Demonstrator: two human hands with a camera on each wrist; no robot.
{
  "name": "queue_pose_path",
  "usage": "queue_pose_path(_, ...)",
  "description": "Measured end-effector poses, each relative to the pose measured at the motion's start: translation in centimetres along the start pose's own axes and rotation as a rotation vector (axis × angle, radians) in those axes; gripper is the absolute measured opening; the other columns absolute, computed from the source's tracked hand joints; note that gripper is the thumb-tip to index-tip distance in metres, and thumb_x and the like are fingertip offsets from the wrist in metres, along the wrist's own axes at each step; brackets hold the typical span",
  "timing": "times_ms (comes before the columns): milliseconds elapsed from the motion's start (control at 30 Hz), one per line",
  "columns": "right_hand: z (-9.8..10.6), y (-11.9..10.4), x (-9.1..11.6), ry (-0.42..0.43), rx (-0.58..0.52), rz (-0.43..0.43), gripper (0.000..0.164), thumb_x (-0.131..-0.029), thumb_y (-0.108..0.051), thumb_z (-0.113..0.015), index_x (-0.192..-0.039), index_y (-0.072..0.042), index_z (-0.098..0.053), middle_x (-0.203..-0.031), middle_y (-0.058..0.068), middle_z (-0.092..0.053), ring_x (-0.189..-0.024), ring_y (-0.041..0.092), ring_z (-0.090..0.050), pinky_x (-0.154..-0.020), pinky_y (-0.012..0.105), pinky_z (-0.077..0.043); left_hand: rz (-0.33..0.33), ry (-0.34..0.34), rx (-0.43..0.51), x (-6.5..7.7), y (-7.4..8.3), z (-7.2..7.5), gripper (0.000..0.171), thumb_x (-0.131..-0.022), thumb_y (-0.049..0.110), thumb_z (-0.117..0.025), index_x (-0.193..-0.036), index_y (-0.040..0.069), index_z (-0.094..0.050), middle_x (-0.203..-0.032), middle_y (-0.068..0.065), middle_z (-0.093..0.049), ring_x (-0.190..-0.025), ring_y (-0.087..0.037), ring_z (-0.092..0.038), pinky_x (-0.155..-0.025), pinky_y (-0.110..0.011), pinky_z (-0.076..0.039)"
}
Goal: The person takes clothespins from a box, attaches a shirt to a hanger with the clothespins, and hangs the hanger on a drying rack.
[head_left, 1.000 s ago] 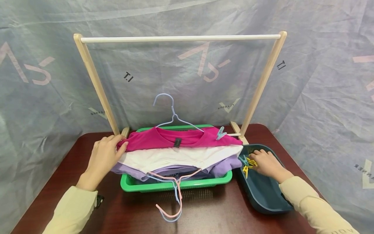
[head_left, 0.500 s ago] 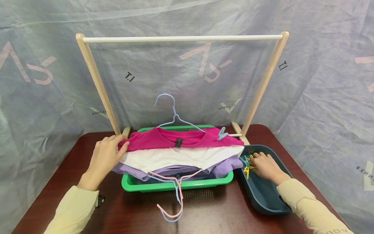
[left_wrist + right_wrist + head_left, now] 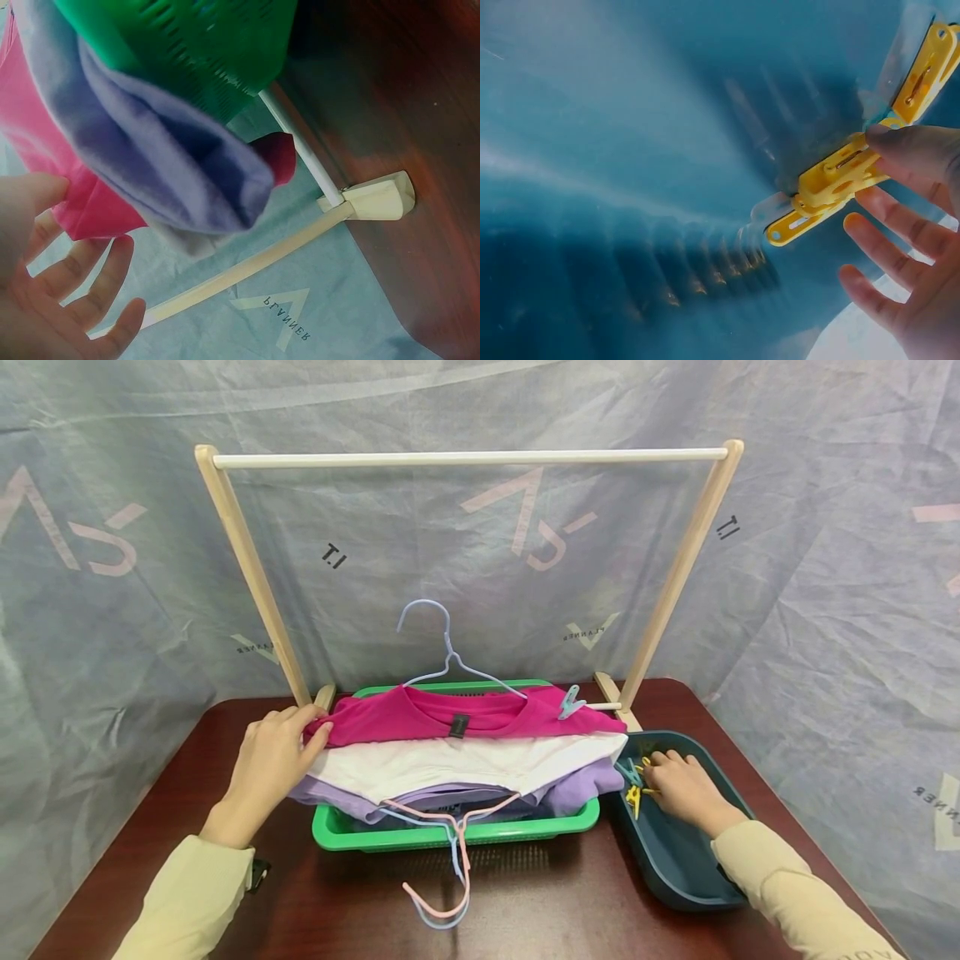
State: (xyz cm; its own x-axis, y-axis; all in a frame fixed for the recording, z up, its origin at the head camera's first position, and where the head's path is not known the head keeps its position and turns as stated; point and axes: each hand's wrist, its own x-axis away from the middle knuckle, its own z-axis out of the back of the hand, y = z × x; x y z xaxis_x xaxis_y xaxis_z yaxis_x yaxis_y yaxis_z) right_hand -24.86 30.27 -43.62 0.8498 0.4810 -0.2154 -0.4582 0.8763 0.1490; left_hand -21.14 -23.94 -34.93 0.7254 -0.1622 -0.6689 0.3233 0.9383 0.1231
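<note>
My left hand (image 3: 273,760) pinches the shoulder end of a magenta T-shirt (image 3: 367,718) between thumb and forefinger. In the left wrist view the same magenta cloth (image 3: 97,202) hangs at the thumb, the other fingers spread. A blue hanger (image 3: 448,652) sits in the shirt's neck, and a light-blue clothespin (image 3: 570,702) is on its right shoulder. Inside the dark-blue tray (image 3: 660,877), my right hand (image 3: 686,789) has thumb and finger at a yellow clothespin (image 3: 836,176), apparently pinching its end. Another yellow clothespin (image 3: 928,75) lies beside it.
White (image 3: 450,758) and purple shirts (image 3: 577,789) lie under the magenta one on a green basket (image 3: 450,839). A pink hanger (image 3: 462,852) and another blue one hang over its front. Behind stands a wooden rack with a white rail (image 3: 472,459).
The right hand's fingers shift slightly among the yellow clothespins in the tray. The view moves a little; the left hand keeps its hold on the magenta T-shirt.
</note>
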Motion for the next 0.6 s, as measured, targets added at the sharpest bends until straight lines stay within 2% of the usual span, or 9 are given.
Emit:
queue_pose_path(300, 0.32, 0.10, -0.06, 0.023, 0.010, 0.001, 0.019, -0.064, -0.010, -0.076, -0.070, -0.014, -0.058, -0.067, -0.001, -0.053, -0.063, 0.020, -0.046, -0.054, 0.034, -0.032, 0.014, -0.010, 0.002, 0.04, 0.01, 0.02, 0.018, -0.080, 0.020, -0.067, -0.094, 0.009, -0.064, -0.077, -0.013, -0.066, -0.067, -0.033, -0.057, -0.062, -0.049, -0.044)
queue_pose_path(400, 0.38, 0.13, -0.10, 0.033, 0.007, -0.004, 0.023, -0.064, -0.010, -0.076, -0.073, -0.013, -0.055, -0.066, -0.002, -0.052, -0.065, 0.019, -0.046, -0.056, 0.035, -0.034, 0.017, -0.013, 0.000, 0.04, 0.03, -0.01, 0.018, -0.080, 0.020, -0.066, -0.094, 0.009, -0.064, -0.078, -0.013, -0.066, -0.068, -0.033, -0.057, -0.062, -0.049, -0.043)
queue_pose_path(600, 0.76, 0.26, -0.26, 0.048, 0.021, -0.013, 0.039, -0.063, -0.012, -0.078, -0.091, -0.007, -0.052, -0.073, 0.003, -0.058, -0.070, 0.023, -0.050, -0.062, 0.042, -0.039, 0.023, -0.015, -0.001, 0.04, 0.05, -0.06, 0.018, -0.081, 0.020, -0.065, -0.094, 0.009, -0.064, -0.080, -0.014, -0.066, -0.070, -0.034, -0.057, -0.064, -0.050, -0.043)
